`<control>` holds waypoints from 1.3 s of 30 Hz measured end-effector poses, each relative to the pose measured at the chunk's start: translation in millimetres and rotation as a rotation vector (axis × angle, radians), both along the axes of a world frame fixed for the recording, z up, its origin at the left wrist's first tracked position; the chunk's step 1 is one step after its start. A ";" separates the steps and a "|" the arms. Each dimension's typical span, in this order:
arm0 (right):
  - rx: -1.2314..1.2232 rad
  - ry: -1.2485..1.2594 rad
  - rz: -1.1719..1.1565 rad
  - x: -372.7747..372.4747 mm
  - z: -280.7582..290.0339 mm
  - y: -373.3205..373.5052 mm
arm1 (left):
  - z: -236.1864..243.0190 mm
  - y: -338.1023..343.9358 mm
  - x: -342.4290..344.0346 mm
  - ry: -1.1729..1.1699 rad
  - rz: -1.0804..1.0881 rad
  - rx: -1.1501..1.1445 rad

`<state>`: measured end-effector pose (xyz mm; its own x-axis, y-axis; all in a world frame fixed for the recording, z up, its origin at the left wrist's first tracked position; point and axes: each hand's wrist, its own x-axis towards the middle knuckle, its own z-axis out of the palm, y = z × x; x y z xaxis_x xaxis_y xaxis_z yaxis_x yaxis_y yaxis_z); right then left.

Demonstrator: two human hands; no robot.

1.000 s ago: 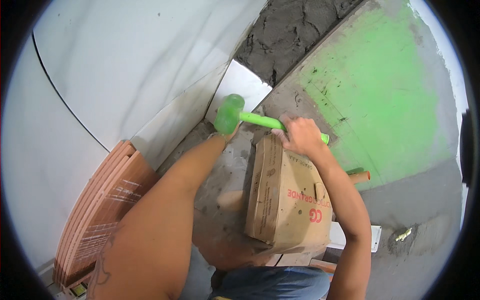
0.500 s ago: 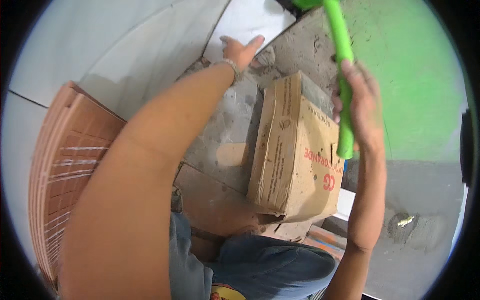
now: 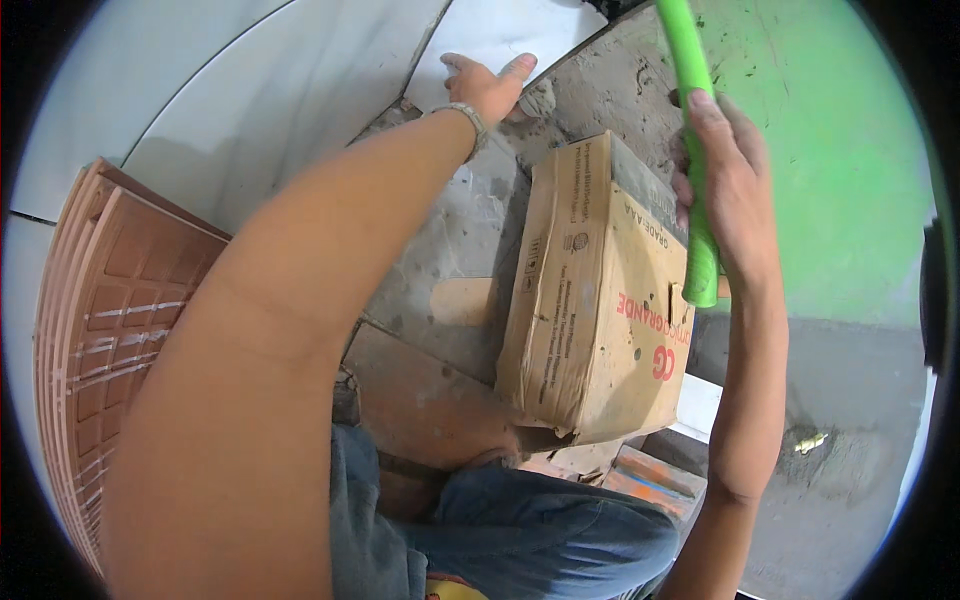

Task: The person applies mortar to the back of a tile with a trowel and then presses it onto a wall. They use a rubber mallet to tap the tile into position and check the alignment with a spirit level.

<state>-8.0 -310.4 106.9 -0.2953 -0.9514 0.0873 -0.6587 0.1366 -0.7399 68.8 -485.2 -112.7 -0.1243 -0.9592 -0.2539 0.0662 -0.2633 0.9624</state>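
My right hand is wrapped round the bright green handle of a mallet, held up at the upper right. Its head lies beyond the top edge of the view. At the top middle my left hand rests with its fingers spread on the edge of a glossy white tile. A bracelet circles that wrist. Below and between my arms stands a worn brown cardboard box, tilted in the view, its top flaps closed. Rough grey mortar borders the tile on its right.
Several brown-backed tiles lean in a stack at the left, against large white wall tiles. To the right rises a wall, green above and grey below, with a small brass fitting. Dusty floor surrounds the box.
The mallet's green head, partly visible before, has gone out of the top of the view as the handle shifted slightly. My left hand stays on the white tile. The view has moved a little.
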 end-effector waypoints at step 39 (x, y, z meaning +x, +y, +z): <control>0.047 0.110 0.044 -9.5 -4.3 -7.9 | 32.6 -12.0 13.0 -0.485 0.181 -0.651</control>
<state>-17.5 -318.3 102.6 -0.2443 -0.9670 0.0722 -0.7419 0.1385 -0.6561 81.8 -497.2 -80.1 0.0265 -0.9274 0.3732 -0.4072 0.3310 0.8513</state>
